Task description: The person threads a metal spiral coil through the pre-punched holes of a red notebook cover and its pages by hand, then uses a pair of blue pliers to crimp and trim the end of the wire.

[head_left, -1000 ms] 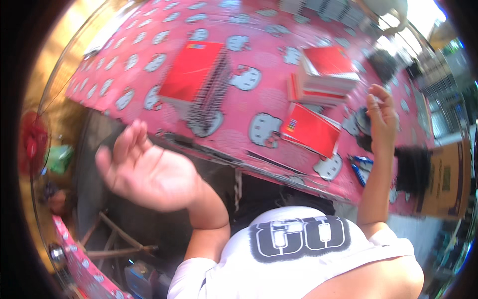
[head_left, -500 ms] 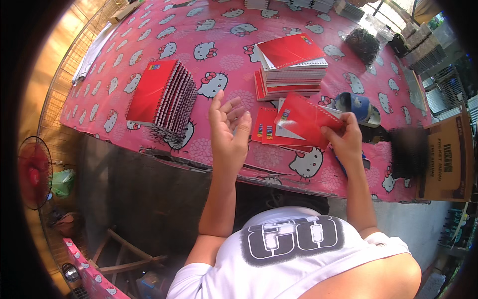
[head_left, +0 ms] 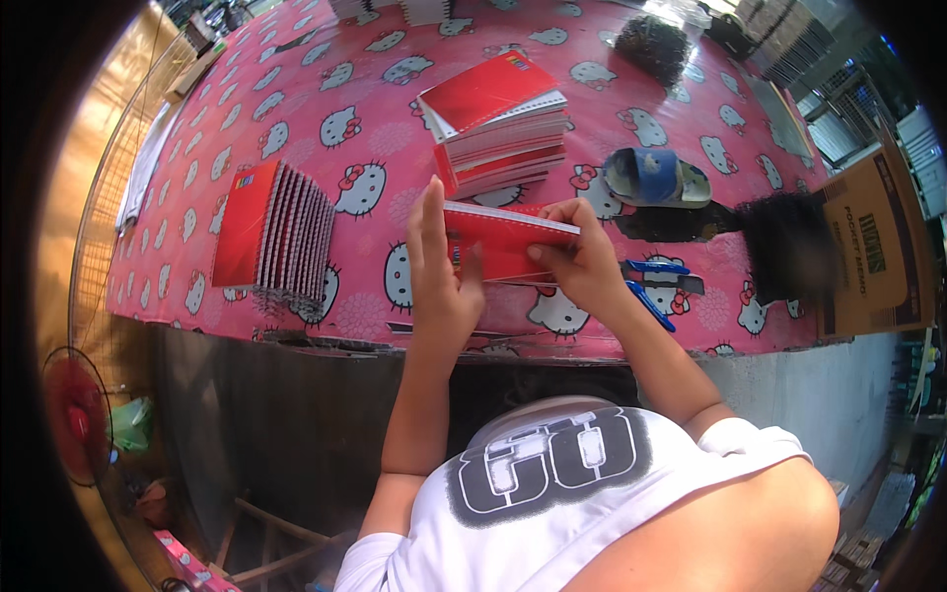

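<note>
A red-covered notebook [head_left: 508, 245] is held level above the table's near edge, its white page edges showing along the top. My right hand [head_left: 587, 259] pinches its right end, thumb on the cover and fingers behind. At the other end, my left hand [head_left: 436, 271] stands upright against it, fingers stretched upward and the blurred thumb over the cover. Beyond is an uneven pile of red notebooks and white pages [head_left: 505, 148]. To the left rises a neat stack of red spiral notebooks [head_left: 247, 232], wire edges facing right. Any loose pieces under the held notebook are mostly hidden.
Right of my hands lie blue-handled pliers [head_left: 653, 286] and a blue slipper [head_left: 656, 178]. Farther right, a dark mass of wire coils [head_left: 794, 252] rests by a cardboard box [head_left: 878, 247]. Another dark clump [head_left: 651, 49] lies at the back of the pink table [head_left: 380, 222].
My right hand has brought the red notebook left and turned it level. My left hand, earlier apart from it, now meets its left end. The view has shifted.
</note>
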### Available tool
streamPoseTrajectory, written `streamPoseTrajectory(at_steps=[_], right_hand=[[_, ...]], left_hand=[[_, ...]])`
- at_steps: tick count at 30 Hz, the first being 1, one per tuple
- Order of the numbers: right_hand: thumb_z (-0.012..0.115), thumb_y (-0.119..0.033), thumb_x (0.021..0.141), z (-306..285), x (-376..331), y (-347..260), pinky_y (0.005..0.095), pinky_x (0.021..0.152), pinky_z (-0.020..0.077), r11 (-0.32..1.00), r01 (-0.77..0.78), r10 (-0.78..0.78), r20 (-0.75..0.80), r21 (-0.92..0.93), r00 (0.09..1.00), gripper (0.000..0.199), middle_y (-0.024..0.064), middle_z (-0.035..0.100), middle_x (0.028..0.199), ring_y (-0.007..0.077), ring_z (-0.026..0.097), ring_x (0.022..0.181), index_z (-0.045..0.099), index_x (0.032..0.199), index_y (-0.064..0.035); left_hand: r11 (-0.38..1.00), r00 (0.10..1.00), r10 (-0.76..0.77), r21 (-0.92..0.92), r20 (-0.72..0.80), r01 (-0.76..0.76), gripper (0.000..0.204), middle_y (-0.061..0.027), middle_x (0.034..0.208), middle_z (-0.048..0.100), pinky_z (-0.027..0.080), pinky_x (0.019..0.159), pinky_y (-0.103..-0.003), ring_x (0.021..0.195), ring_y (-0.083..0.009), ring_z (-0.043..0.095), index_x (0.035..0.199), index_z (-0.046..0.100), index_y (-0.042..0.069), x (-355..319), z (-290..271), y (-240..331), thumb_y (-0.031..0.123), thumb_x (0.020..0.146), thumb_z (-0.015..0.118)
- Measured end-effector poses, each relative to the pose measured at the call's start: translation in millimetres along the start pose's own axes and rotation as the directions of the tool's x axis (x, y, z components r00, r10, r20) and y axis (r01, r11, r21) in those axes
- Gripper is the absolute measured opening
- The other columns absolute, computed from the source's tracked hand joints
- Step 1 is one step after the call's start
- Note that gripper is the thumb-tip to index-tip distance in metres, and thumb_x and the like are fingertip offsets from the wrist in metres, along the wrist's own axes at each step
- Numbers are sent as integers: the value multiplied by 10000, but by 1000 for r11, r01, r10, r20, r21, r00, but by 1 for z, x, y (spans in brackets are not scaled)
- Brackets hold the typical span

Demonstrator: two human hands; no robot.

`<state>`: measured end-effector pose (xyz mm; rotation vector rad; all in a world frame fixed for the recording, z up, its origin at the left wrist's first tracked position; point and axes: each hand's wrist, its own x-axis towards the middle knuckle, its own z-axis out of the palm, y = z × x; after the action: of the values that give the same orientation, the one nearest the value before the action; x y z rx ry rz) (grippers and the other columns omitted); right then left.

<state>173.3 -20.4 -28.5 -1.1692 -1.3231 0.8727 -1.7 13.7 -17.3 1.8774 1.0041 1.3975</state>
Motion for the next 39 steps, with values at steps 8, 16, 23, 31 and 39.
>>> streamPoseTrajectory(at_steps=[8,16,23,31,39], right_hand=[[634,91,812,5,6,-3,279,654,466,987,161,-161,-41,-16,986,282,57,531,846,115,532,772,434,959,-42],[707,30,781,3,-3,-1,301,725,474,990,-136,135,38,25,990,357,86,533,856,183,550,823,444,1007,-55],[835,-125,638,-144,-1,-13,412,891,461,601,37,-333,-208,-798,920,312,168,590,1051,340,567,1041,639,864,-35],[829,-218,668,-270,-44,37,438,800,497,128,-663,163,-643,-738,748,382,137,578,986,339,591,961,607,930,-50],[794,-195,717,-268,-35,19,455,752,530,-27,-619,-30,-619,-785,785,246,197,669,847,386,663,839,643,774,-9]], left_hand=[[982,999,7,186,49,-16,654,-175,1223,401,436,885,-333,1081,-273,470,1409,457,119,-3,-6,18,-73,812,644],[874,976,149,441,161,-206,394,-116,1330,472,205,1037,-624,1239,-327,440,1191,641,197,13,8,36,218,807,727],[905,975,162,370,154,-209,129,66,809,672,259,993,-527,856,-162,565,862,739,192,21,16,32,281,769,755],[897,971,189,376,144,-230,121,71,811,660,284,951,-491,844,-154,557,861,740,206,21,25,35,285,771,752],[901,975,170,378,146,-213,125,68,820,685,241,991,-444,829,-131,555,874,754,193,18,21,35,264,771,763]])
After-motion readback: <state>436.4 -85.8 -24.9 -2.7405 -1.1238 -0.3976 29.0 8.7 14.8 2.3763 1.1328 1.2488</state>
